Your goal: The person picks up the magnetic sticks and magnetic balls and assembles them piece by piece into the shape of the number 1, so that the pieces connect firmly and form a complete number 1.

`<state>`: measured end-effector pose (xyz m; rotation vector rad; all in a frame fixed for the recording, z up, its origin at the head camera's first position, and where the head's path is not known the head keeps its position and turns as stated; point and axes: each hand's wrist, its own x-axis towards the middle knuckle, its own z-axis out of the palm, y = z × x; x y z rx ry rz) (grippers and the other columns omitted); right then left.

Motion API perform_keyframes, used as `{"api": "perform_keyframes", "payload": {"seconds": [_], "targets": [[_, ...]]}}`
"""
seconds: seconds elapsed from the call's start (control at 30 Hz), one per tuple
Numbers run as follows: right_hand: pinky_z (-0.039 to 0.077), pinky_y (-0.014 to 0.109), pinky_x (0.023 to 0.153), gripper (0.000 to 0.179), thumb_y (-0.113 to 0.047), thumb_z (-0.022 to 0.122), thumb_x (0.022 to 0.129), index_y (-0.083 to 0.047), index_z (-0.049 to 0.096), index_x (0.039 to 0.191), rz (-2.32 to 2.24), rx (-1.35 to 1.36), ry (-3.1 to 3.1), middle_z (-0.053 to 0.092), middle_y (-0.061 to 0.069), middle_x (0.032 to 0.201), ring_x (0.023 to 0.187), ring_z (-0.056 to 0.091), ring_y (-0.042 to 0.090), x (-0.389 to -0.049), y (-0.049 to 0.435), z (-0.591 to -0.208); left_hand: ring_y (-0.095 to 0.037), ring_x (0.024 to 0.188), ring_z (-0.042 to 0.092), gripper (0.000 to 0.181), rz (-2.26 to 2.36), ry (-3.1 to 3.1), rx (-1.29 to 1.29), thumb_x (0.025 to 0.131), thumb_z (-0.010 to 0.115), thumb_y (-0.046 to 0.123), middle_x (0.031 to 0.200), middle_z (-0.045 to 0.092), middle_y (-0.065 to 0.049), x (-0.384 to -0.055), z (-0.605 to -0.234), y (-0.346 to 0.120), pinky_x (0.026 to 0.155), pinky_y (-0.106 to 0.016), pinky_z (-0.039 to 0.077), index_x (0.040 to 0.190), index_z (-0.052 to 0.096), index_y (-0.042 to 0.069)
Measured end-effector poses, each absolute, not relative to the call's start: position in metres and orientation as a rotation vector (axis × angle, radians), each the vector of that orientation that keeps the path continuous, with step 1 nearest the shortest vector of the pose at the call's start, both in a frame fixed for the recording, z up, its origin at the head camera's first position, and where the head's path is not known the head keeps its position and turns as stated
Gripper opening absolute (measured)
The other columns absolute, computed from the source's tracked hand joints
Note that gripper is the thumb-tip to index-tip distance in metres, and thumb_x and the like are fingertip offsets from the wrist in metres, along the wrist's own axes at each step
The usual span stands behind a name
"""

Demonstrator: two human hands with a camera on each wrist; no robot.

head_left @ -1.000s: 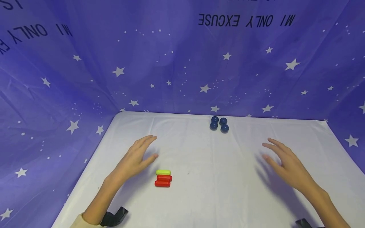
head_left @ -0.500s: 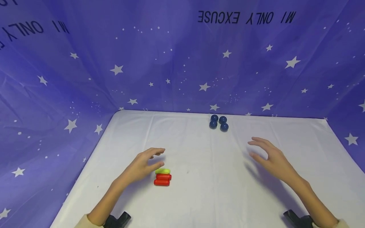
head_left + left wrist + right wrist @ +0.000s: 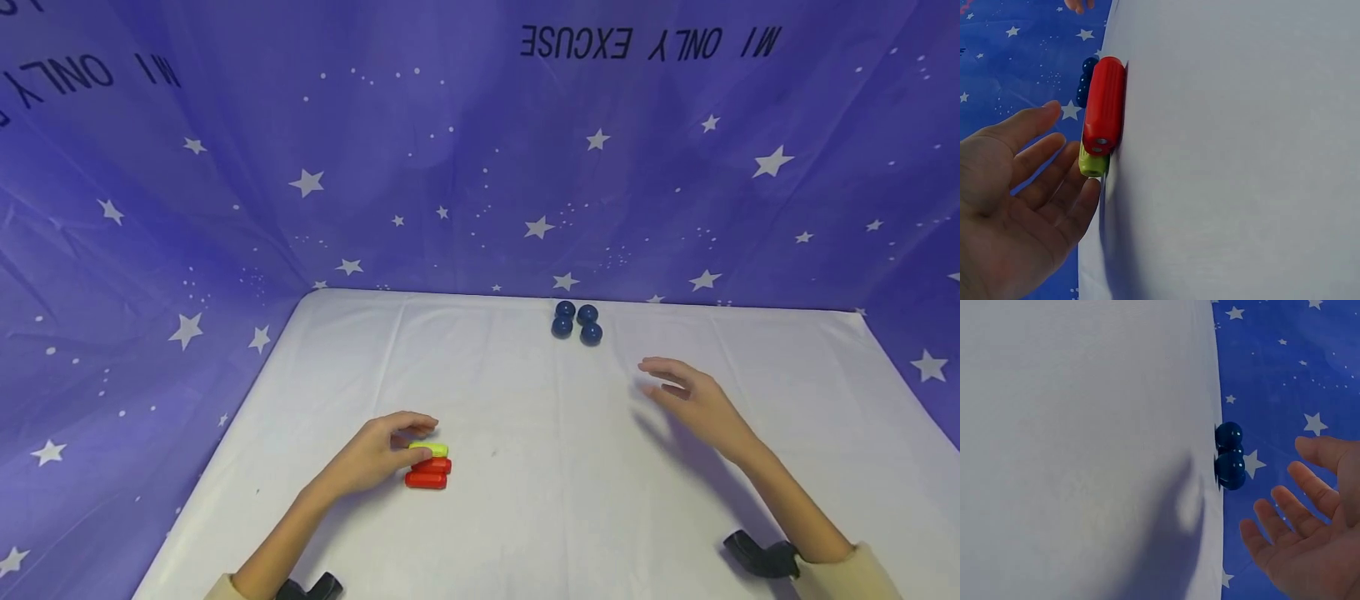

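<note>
My left hand (image 3: 375, 454) hovers at the left end of three short plastic rods lying side by side. Farthest back is the yellow-green rod (image 3: 435, 449), partly hidden by the thumb; in front of it are a red rod (image 3: 441, 467) and another red rod (image 3: 426, 481). In the left wrist view the fingers (image 3: 1047, 181) are loosely bent beside the rods, and no grip shows. My right hand (image 3: 697, 407) hangs over the table's right half, fingers relaxed, holding nothing. Several dark blue balls (image 3: 591, 334) sit clustered beyond it at the back edge.
A white cloth (image 3: 525, 508) covers the table. Behind it and at the sides hangs a purple-blue curtain (image 3: 450, 167) with white stars and lettering. Black wrist mounts (image 3: 761, 557) sit under both forearms.
My left hand has come nearer and lower, to the right, reaching the rods. My right hand has moved left toward the middle. The rods and balls stay where they were.
</note>
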<state>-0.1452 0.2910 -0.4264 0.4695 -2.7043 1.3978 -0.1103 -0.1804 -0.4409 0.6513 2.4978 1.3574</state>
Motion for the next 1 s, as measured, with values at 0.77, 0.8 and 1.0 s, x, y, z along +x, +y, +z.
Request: {"api": "perform_keyframes", "payload": {"seconds": [0.77, 0.8, 1.0], "targets": [[0.034, 0.056, 0.108, 0.044, -0.019, 0.065, 0.099, 0.001, 0.056, 0.137, 1.625, 0.207, -2.808, 0.054, 0.022, 0.14, 0.128, 0.051, 0.041, -0.185, 0.268, -0.436, -0.022, 0.105, 0.064, 0.023, 1.309, 2.531, 0.647, 0.091, 0.071, 0.005, 0.114, 0.069, 0.0, -0.109, -0.449, -0.182, 0.09, -0.035, 0.052, 0.114, 0.072, 0.008], [0.034, 0.056, 0.109, 0.043, -0.019, 0.064, 0.099, 0.001, 0.057, 0.137, 1.628, 0.192, -2.809, 0.054, 0.022, 0.14, 0.128, 0.051, 0.04, -0.188, 0.267, -0.438, -0.021, 0.104, 0.064, 0.023, 1.306, 2.535, 0.648, 0.091, 0.07, 0.004, 0.113, 0.069, 0.0, -0.11, -0.449, -0.182, 0.09, -0.034, 0.052, 0.114, 0.072, 0.008], [0.032, 0.056, 0.11, 0.046, -0.021, 0.065, 0.099, 0.002, 0.055, 0.137, 1.671, 0.077, -2.808, 0.052, 0.022, 0.142, 0.131, 0.048, 0.041, -0.205, 0.263, -0.446, -0.018, 0.102, 0.064, 0.024, 1.292, 2.552, 0.652, 0.09, 0.069, 0.001, 0.111, 0.07, 0.002, -0.111, -0.449, -0.181, 0.088, -0.032, 0.052, 0.112, 0.073, 0.009]]}}
